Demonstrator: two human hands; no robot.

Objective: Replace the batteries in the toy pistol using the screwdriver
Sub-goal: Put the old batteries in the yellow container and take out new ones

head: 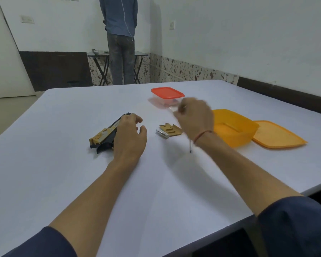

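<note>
Toy pistol (pixel 105 135) on white table (pixel 63 164), white walls (pixel 248 34)

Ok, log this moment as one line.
left hand rests on toy pistol | right hand grips screwdriver | battery, gold cover lie on table between hands

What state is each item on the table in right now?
toy pistol: lying flat, left hand rests on it.
gold cover piece: detached, beside battery.
battery: loose on the table.
screwdriver: held by right hand, tip down.
red-lidded box: closed.
yellow tub: open, lid beside it.
</note>
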